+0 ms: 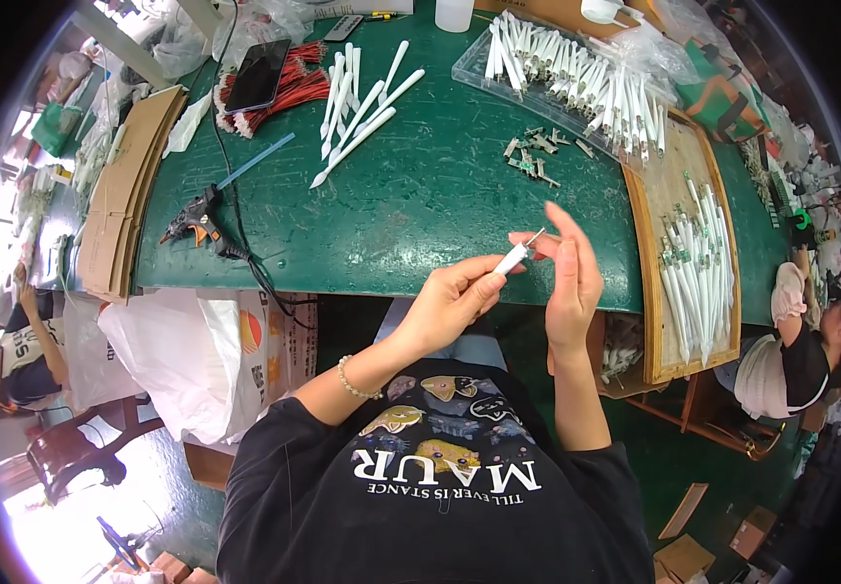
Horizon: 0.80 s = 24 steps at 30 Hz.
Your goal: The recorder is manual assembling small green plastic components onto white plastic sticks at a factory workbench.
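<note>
My left hand (457, 300) is closed around a slim white tube (511, 260), pinching it between thumb and fingers. From the tube's upper end sticks a thin metal piece. My right hand (570, 282) is beside that end with its fingers stretched and apart; whether a fingertip touches the metal piece I cannot tell. Beyond the hands lies a small pile of metal-and-green parts (537, 143). Several white sticks with pointed tips (357, 107) lie on the green table (420, 209), farther to the left.
A clear tray (469, 73) of white tubes stands at the far right, near a wooden-framed tray (638, 209) holding more. To the left are a glue gun (204, 224), a phone (257, 76) on red wires (299, 92), and stacked cardboard (127, 195). Other people sit at both sides.
</note>
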{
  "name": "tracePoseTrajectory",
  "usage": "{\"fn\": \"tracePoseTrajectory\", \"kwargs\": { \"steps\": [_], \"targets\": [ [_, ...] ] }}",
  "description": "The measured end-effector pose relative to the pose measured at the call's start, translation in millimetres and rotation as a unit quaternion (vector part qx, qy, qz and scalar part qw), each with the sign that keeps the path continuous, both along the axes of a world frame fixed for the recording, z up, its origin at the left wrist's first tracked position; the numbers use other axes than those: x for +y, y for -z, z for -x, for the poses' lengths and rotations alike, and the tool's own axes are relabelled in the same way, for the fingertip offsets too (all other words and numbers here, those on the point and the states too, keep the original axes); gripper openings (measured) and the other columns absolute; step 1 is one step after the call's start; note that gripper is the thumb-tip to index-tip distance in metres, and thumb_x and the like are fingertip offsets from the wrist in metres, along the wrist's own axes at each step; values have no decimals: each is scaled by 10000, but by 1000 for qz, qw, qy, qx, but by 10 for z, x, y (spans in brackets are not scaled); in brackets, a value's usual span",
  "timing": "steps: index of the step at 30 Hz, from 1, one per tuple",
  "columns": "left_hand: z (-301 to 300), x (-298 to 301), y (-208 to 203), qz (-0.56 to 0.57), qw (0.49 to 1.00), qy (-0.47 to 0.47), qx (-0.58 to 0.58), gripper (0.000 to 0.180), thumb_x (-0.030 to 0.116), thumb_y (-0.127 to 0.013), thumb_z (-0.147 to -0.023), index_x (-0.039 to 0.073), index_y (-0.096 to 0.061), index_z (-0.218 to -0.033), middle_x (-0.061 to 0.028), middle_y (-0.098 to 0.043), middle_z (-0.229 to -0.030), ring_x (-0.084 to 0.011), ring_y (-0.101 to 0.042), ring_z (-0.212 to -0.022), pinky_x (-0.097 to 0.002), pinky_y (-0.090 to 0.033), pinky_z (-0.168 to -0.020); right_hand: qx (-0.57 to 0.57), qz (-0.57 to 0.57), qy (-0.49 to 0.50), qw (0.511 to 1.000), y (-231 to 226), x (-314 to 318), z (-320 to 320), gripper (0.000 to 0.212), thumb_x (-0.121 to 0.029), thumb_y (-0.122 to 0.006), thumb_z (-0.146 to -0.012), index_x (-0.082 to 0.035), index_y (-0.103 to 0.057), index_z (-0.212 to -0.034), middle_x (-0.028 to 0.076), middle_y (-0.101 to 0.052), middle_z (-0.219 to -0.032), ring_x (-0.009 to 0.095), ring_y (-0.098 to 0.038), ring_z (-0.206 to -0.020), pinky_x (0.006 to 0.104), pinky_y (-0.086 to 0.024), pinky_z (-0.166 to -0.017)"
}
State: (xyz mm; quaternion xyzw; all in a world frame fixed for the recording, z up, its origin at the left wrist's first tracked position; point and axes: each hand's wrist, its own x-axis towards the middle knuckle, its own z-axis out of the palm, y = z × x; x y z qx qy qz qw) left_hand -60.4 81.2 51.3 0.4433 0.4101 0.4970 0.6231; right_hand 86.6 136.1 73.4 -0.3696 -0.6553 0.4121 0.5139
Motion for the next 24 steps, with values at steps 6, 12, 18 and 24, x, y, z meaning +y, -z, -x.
{"fn": "tracePoseTrajectory", "kwargs": {
  "steps": [6, 12, 18, 24],
  "targets": [
    [-58, 76, -8, 11, 1000, 15, 0, 271, 189, -467, -972, 35, -587, -1161, 67, -384, -600, -23, -319, -523, -194, -271, -458, 50, -46, 24, 997, 207, 77, -10, 339, -277, -320, -1010, -3, -520, -1027, 166, -661, -860, 197, -626, -802, 300, -470, -753],
    [-58, 107, 67, 24, 999, 29, -29, 326, 260, -468, -975, 26, -564, -1180, 71, -389, -627, -11, -309, -522, -180, -243, -446, 108, -18, 31, 993, 386, 111, 27, 305, -265, -353, -1004, -7, -516, -1013, 160, -645, -882, 210, -625, -805, 310, -482, -743],
    [-33, 133, 7, 42, 998, 42, -23, 313, 234, -465, -976, 24, -562, -1188, 70, -398, -624, -6, -304, -500, -177, -232, -429, 122, 25, -22, 992, 213, 121, -37, 143, -107, -497, -943, -11, -520, -1048, 125, -671, -885, 125, -601, -828, 262, -462, -739],
    [-42, 109, 9, 34, 999, 8, 33, 297, 195, -512, -954, 23, -563, -1191, 55, -453, -616, -5, -362, -467, -174, -270, -402, -104, -171, -24, 979, 149, 217, -273, 174, 17, -615, -825, -21, -572, -989, 144, -670, -933, 208, -637, -844, 293, -495, -738]
  ]
}}
